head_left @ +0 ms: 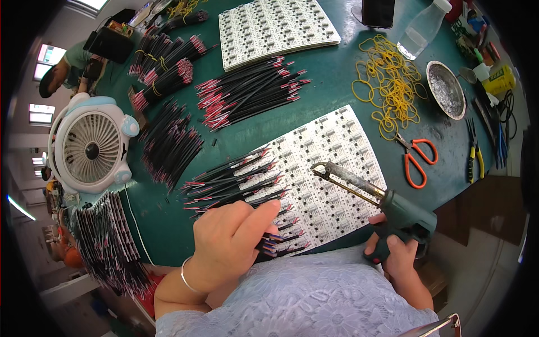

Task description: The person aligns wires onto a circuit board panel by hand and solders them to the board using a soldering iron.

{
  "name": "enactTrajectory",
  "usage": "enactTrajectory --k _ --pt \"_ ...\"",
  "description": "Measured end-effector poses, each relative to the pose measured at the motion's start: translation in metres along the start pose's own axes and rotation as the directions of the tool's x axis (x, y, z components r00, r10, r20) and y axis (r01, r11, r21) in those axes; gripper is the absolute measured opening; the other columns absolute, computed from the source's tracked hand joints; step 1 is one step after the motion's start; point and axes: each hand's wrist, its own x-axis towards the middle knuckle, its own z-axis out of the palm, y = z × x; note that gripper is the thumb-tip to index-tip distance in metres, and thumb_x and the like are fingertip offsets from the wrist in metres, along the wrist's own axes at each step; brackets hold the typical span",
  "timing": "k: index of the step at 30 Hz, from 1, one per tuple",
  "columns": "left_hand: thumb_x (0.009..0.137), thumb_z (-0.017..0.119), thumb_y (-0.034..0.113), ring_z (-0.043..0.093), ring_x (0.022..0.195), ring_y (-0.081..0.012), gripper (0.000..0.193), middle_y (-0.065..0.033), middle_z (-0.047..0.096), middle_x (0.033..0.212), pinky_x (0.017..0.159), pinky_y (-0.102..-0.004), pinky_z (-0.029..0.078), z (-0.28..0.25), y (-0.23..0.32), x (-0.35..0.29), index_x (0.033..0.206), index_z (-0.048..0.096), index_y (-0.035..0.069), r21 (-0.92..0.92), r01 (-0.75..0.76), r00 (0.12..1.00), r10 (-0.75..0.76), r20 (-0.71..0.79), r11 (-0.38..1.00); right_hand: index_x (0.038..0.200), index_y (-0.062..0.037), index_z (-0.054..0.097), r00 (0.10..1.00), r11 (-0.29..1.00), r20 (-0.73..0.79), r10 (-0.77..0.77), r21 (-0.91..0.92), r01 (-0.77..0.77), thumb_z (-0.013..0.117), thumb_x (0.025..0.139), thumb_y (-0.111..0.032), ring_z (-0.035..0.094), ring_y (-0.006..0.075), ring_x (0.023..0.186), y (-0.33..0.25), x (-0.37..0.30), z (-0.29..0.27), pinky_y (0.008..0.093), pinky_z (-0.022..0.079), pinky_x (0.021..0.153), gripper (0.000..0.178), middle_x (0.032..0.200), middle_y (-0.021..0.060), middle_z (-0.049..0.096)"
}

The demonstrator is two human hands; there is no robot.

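My right hand [397, 254] is wrapped around the grip of a green soldering gun [405, 214]. Its metal tip and thin feed tube point left, above a white circuit board panel [337, 168] lying on the table. Over the panel's left side, my left hand [229, 231] is closed, thumb and index finger together, with black wires [272, 242] under and in its fingers. Rows of black wires with red and white ends [224, 180] lie along the panel's left edge, reaching onto it. The left fingertips are partly hidden behind the knuckles.
Farther back lie a loose wire pile [247, 92], a stack of panels [275, 31] and tied wire bundles [168, 70]. A fan [92, 149] stands left. To the right are yellow rubber bands [387, 78], a metal bowl [446, 90], orange-handled cutters [415, 160], pliers [474, 151] and a bottle [421, 33].
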Motion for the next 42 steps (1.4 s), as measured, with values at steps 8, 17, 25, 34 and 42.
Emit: enactTrajectory --k 8,17,25,34,42 --pt "0.067 0.067 -0.004 0.059 0.071 -0.028 0.035 -0.01 0.056 0.093 0.057 -0.0341 0.048 0.057 -0.004 -0.015 0.098 0.054 0.007 -0.04 0.111 0.993 -0.113 -0.041 0.993 0.126 0.0042 0.045 0.973 0.997 0.232 -0.019 -0.071 0.037 0.058 0.083 -0.007 0.064 0.0197 0.069 0.007 -0.004 -0.012 0.0286 0.054 0.059 0.047 0.108 0.0168 0.06" --pt "0.07 0.066 0.004 0.059 0.069 -0.0229 0.031 -0.0065 0.055 0.091 0.055 -0.0337 0.047 0.073 -0.012 -0.017 0.1 0.06 0.009 -0.043 0.138 0.976 -0.143 -0.167 0.99 0.127 0.0032 0.047 0.961 0.918 0.278 0.012 -0.383 0.099 0.057 0.09 -0.03 0.062 0.0186 0.069 0.016 -0.024 -0.025 0.0319 0.05 0.065 0.05 0.118 0.0131 0.058" --pt "0.061 0.068 0.001 0.056 0.065 -0.021 0.031 -0.0037 0.056 0.081 0.052 -0.0328 0.043 0.065 -0.011 -0.014 0.091 0.067 0.008 0.036 0.073 0.993 -0.069 -0.1 0.997 0.107 0.0043 0.058 0.934 0.85 0.353 -0.059 -0.473 0.233 0.059 0.08 -0.003 0.064 0.016 0.062 0.001 -0.011 -0.008 0.0285 0.052 0.059 0.029 0.087 0.0117 0.063" --pt "0.067 0.065 0.004 0.054 0.062 -0.0196 0.023 -0.0021 0.055 0.078 0.051 -0.0321 0.042 0.061 -0.011 -0.011 0.09 0.068 0.008 0.061 0.049 0.995 -0.043 -0.093 0.997 0.108 0.0023 0.056 0.88 0.672 0.458 -0.122 -0.615 0.413 0.059 0.085 -0.016 0.061 0.0158 0.061 0.004 -0.007 -0.009 0.0295 0.05 0.059 0.029 0.077 0.0088 0.062" --pt "0.072 0.06 0.012 0.051 0.064 -0.0158 0.023 -0.0006 0.051 0.08 0.051 -0.0295 0.041 0.055 -0.01 -0.008 0.094 0.064 0.008 0.148 -0.005 1.0 0.002 0.024 0.989 0.105 0.0013 0.057 0.902 0.668 0.419 -0.102 -0.643 0.375 0.059 0.083 -0.009 0.062 0.0151 0.059 0.006 -0.01 -0.006 0.0289 0.05 0.056 0.024 0.087 0.009 0.061"
